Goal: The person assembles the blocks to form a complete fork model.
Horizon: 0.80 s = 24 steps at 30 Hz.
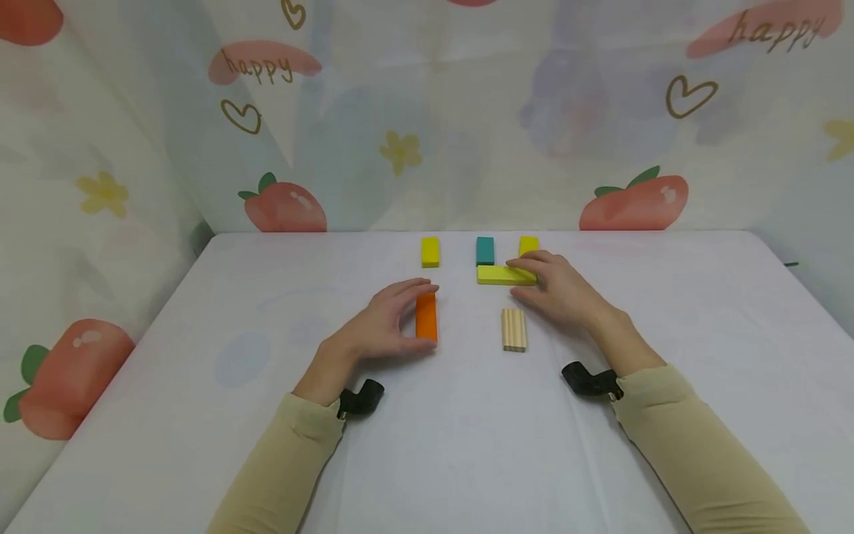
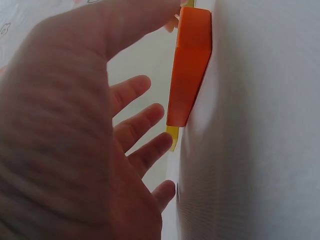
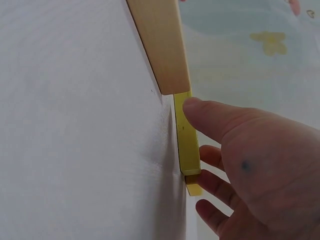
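In the head view, my left hand (image 1: 387, 322) arches around an orange block (image 1: 426, 317), its thumb by the near end and fingertips by the far end. The left wrist view has the orange block (image 2: 189, 75) low against the cloth, the thumb at its top corner and the other fingers spread. My right hand (image 1: 563, 293) reaches over the right end of a yellow-green block (image 1: 497, 275) lying crosswise. Its fingertips overlap the far edge, and the thumb is just off the near edge. In the right wrist view the thumb overlaps the yellow-green block (image 3: 186, 135).
A teal block (image 1: 485, 251) stands right behind the yellow-green one. One yellow block (image 1: 430, 252) lies left of it, another yellow block (image 1: 529, 243) behind the right fingers. A pale striped wooden block (image 1: 514, 330) lies nearer. White cloth covers the table (image 1: 454, 445); a printed curtain (image 1: 440, 111) hangs behind.
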{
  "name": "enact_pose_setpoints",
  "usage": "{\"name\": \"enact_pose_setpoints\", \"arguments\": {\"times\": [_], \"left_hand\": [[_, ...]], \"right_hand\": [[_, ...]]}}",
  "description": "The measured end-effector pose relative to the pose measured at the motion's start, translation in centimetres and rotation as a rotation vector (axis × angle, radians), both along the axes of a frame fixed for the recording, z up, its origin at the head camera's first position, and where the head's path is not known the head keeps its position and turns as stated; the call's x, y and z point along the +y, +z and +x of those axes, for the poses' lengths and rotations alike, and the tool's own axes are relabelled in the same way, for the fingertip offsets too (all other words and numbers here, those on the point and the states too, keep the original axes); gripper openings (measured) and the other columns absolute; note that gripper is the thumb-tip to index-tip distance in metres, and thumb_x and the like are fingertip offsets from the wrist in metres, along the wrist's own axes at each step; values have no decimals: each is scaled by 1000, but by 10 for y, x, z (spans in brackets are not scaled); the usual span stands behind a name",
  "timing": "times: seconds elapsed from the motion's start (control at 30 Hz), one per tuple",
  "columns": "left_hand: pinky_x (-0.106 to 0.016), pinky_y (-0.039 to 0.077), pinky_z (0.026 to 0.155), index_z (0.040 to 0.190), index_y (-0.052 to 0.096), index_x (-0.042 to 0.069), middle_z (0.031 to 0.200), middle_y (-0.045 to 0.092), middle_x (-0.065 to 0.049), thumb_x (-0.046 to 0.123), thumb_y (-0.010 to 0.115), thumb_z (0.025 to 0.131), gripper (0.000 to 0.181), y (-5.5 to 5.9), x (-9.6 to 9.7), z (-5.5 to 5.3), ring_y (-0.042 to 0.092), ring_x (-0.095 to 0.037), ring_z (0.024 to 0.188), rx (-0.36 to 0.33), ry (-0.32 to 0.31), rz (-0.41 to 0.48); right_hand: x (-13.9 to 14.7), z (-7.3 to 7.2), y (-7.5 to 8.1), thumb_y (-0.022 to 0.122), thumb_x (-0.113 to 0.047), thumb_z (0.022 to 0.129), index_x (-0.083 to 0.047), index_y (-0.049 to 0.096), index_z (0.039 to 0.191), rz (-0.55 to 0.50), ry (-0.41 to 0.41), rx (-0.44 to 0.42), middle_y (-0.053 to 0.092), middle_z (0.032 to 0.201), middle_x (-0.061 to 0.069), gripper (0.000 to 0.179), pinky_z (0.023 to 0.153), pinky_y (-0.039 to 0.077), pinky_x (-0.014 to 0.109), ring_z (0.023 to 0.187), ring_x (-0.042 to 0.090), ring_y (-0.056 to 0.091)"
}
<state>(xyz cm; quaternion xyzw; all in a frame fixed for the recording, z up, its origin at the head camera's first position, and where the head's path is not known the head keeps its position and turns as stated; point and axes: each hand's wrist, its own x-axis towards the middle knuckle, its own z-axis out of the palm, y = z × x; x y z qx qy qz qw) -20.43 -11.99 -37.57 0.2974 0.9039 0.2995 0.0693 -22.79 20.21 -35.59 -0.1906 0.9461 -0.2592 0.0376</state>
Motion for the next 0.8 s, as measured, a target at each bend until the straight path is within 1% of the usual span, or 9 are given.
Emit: {"name": "enact_pose_setpoints", "arguments": {"times": [0.3,0.43,0.57,0.67,0.8], "left_hand": [[-47,24,119,150,48,16,157,39,-4,39,79,82,78,1,1,2,30,-24,145,7,-8,-48],[-45,24,119,149,49,14,156,41,-5,37,79,82,77,1,2,1,32,-25,144,24,-18,-64],[-45,24,119,147,50,12,155,42,-6,36,79,83,75,2,2,-1,34,-25,143,43,-25,-77],[-44,23,119,147,50,12,155,42,-6,36,80,83,75,1,2,-1,33,-25,143,38,-24,-83],[-45,24,119,147,49,12,155,42,-6,35,80,82,76,1,2,1,33,-25,143,13,-10,-84]], "right_hand": [[2,-1,-3,66,-13,97,-3,59,140,19,10,36,46,145,23,45,113,29,59,135,43,38],[2,-2,-3,65,-11,98,-3,59,140,26,11,42,48,143,23,43,113,31,59,134,43,39],[2,-4,-2,64,-9,99,-5,59,141,27,0,28,47,146,22,43,113,30,59,136,42,38],[3,-4,-2,63,-9,99,-6,58,142,26,-11,7,46,148,22,43,114,29,59,139,42,36],[2,-4,-3,62,-8,100,-7,58,142,23,-16,-7,45,149,22,43,114,28,59,140,42,35]]}}
